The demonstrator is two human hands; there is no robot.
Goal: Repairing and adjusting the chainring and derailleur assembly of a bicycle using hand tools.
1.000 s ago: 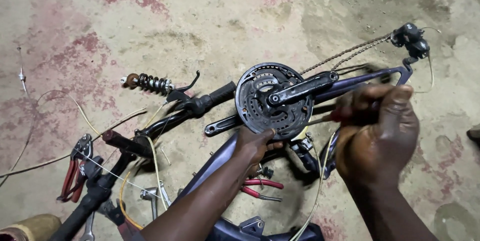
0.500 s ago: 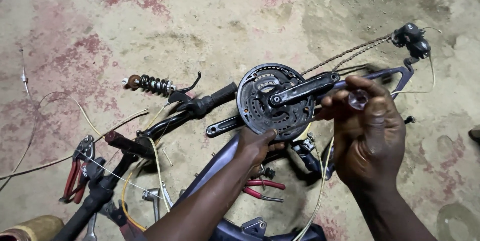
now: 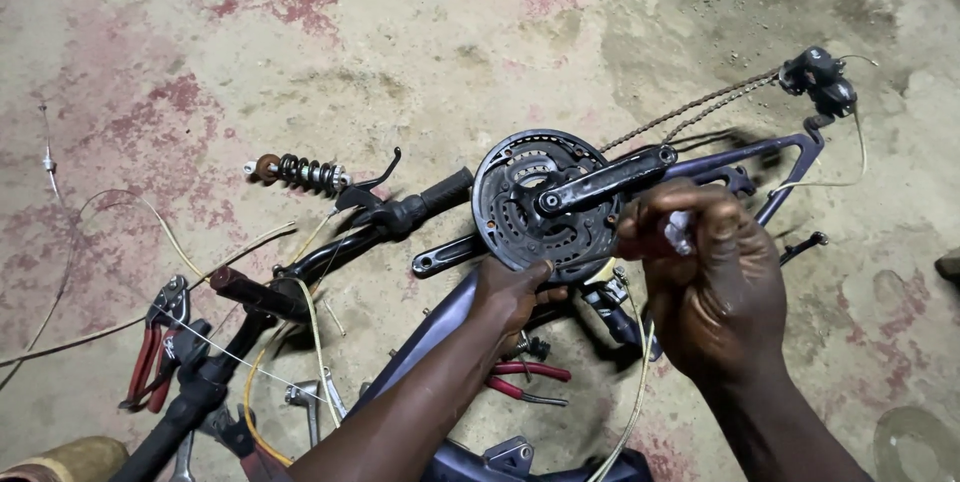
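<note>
In the head view, a dark purple bicycle frame (image 3: 440, 317) is laid on its side on a stained concrete floor (image 3: 300, 52). The crankset (image 3: 535, 204) with its black chainring is seen near the middle, and a black crank arm (image 3: 605, 182) runs from its centre toward the right. A rusty chain (image 3: 690, 112) is led from the chainring to the rear derailleur (image 3: 820, 82) at the upper right.

The left hand (image 3: 515, 287) is placed against the lower edge of the chainring, with the fingers curled on the frame just below it; the frame seems to be held steady this way. The right hand (image 3: 715, 282) is closed around a small tool with a red part and a light metal end (image 3: 680, 232), held just beside the crank arm. The tool is mostly hidden by the fingers, so its kind cannot be told for sure.

The step in hand is judged to be work on the crankset, near the bottom bracket. For the next move, the tool end would have to be brought exactly onto its fitting while the frame is kept from turning.

Red-handled pliers (image 3: 525, 382) are lying under the frame, cable cutters (image 3: 155, 342) are at the left, and a coil spring (image 3: 300, 174) is beside the handlebar grip (image 3: 440, 194).
</note>
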